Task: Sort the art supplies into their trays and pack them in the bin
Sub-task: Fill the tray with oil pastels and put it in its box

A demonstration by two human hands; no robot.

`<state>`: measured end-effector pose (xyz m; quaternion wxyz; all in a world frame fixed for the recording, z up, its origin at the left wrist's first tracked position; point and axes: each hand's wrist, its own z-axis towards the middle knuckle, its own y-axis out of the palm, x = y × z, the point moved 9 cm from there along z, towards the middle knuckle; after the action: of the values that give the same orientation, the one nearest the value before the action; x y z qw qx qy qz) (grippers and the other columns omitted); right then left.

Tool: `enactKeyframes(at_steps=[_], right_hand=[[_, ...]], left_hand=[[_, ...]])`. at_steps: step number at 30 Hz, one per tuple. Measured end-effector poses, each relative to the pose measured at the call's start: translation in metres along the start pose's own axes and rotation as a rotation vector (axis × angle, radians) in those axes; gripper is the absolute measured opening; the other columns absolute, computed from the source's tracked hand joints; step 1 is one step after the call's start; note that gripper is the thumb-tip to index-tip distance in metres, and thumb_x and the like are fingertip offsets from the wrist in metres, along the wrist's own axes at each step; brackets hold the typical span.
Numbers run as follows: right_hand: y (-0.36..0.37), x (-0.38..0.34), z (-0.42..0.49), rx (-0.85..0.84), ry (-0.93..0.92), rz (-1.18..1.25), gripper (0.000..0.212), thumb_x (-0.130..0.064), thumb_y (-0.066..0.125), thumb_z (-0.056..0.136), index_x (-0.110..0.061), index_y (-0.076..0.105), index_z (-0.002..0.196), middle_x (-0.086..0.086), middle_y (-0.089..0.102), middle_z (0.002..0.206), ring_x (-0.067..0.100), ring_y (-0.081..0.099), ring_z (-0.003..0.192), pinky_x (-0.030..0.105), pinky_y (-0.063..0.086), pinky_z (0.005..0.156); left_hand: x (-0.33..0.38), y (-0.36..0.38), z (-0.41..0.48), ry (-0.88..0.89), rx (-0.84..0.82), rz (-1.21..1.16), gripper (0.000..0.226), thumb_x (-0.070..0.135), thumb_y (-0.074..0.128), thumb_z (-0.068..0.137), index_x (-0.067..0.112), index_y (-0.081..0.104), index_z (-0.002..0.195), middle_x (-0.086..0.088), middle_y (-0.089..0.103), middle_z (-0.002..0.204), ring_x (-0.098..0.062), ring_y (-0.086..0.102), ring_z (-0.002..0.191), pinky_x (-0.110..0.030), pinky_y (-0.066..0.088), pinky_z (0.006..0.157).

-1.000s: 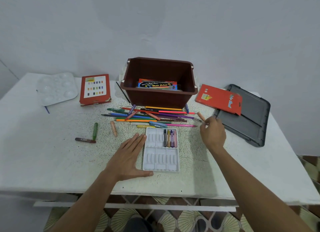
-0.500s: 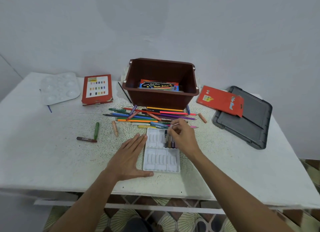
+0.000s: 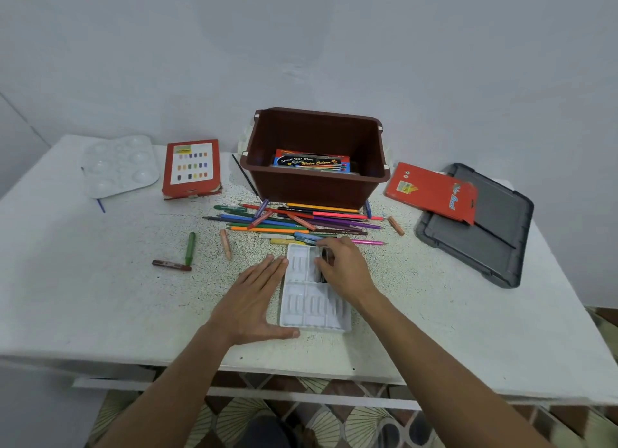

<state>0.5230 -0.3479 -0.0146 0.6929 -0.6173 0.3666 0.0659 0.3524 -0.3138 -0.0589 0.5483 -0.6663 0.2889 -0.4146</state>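
Observation:
A white slotted crayon tray lies on the table in front of me. My left hand rests flat beside its left edge, thumb along its front corner. My right hand is over the tray's upper right slots, fingers curled and pinching a pale crayon there; the crayons in those slots are mostly hidden under it. Behind the tray lies a pile of coloured pencils and crayons. The brown bin stands behind that, with a water-colour box inside.
Loose crayons lie around: green, brown, peach and another at right. A red colour-chart box and a white palette sit back left. A red pack rests on the grey lid.
My right hand picked up a pale crayon to the right of the pile and carried it left to the tray's upper slots. My left hand stayed beside the tray.

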Motion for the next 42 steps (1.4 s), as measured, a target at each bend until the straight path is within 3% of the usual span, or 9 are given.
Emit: enactKeyframes(at_steps=[4, 9, 14, 19, 26, 35, 42], right_hand=[[0.005, 0.000, -0.001, -0.015, -0.005, -0.066, 0.042, -0.025, 0.064, 0.095, -0.024, 0.057, 0.136, 0.009, 0.057, 0.123, 0.028, 0.050, 0.116, 0.036, 0.042, 0.097], [0.000, 0.005, -0.001, 0.019, 0.045, -0.252, 0.050, -0.039, 0.062, 0.094, -0.029, 0.045, 0.141, 0.009, 0.052, 0.126, 0.030, 0.045, 0.117, 0.039, 0.039, 0.098], [0.000, 0.015, 0.000, 0.014, 0.129, -0.190, 0.052, -0.045, 0.065, 0.091, -0.031, 0.044, 0.136, 0.008, 0.050, 0.128, 0.028, 0.044, 0.118, 0.040, 0.039, 0.096], [0.000, 0.020, -0.003, 0.013, 0.080, -0.154, 0.051, -0.048, 0.062, 0.092, -0.029, 0.046, 0.135, 0.005, 0.049, 0.126, 0.024, 0.042, 0.117, 0.038, 0.039, 0.097], [-0.031, 0.042, 0.001, 0.120, 0.086, -0.075, 0.034, -0.029, 0.056, 0.098, -0.015, 0.056, 0.128, 0.010, 0.054, 0.124, 0.028, 0.045, 0.118, 0.039, 0.041, 0.094], [-0.030, 0.032, 0.024, 0.099, -0.004, -0.142, 0.025, -0.021, 0.058, 0.096, -0.013, 0.068, 0.118, 0.013, 0.060, 0.115, 0.032, 0.054, 0.108, 0.040, 0.047, 0.090], [-0.009, 0.008, 0.038, 0.051, -0.082, -0.217, 0.025, -0.025, 0.059, 0.096, -0.015, 0.072, 0.115, 0.015, 0.060, 0.104, 0.033, 0.056, 0.097, 0.039, 0.049, 0.086]], left_hand=[[0.000, 0.000, -0.001, 0.003, -0.006, 0.019, 0.128, 0.099, 0.032, 0.068, 0.018, -0.015, 0.155, 0.008, -0.022, 0.160, -0.005, -0.027, 0.145, -0.030, -0.014, 0.120], [0.000, 0.001, 0.000, 0.005, -0.008, 0.024, 0.128, 0.098, 0.033, 0.068, 0.017, -0.012, 0.156, 0.005, -0.017, 0.163, -0.007, -0.024, 0.147, -0.031, -0.013, 0.120], [-0.001, 0.001, -0.001, 0.002, -0.013, 0.030, 0.128, 0.099, 0.030, 0.068, 0.018, -0.017, 0.155, 0.006, -0.022, 0.161, -0.006, -0.027, 0.145, -0.031, -0.015, 0.120], [-0.001, 0.002, 0.000, 0.001, -0.008, 0.000, 0.128, 0.098, 0.034, 0.068, 0.017, -0.012, 0.156, 0.006, -0.016, 0.163, -0.006, -0.024, 0.147, -0.031, -0.013, 0.120], [-0.001, 0.002, 0.000, 0.000, -0.006, 0.012, 0.128, 0.098, 0.036, 0.068, 0.017, -0.009, 0.156, 0.005, -0.013, 0.164, -0.008, -0.020, 0.148, -0.030, -0.013, 0.120], [0.000, 0.003, -0.001, -0.005, -0.026, 0.033, 0.128, 0.100, 0.030, 0.067, 0.018, -0.017, 0.154, 0.007, -0.022, 0.161, -0.007, -0.027, 0.146, -0.033, -0.013, 0.120], [-0.001, 0.004, 0.000, -0.005, -0.028, 0.031, 0.128, 0.100, 0.029, 0.067, 0.018, -0.019, 0.154, 0.007, -0.026, 0.160, -0.005, -0.030, 0.144, -0.029, -0.018, 0.119]])
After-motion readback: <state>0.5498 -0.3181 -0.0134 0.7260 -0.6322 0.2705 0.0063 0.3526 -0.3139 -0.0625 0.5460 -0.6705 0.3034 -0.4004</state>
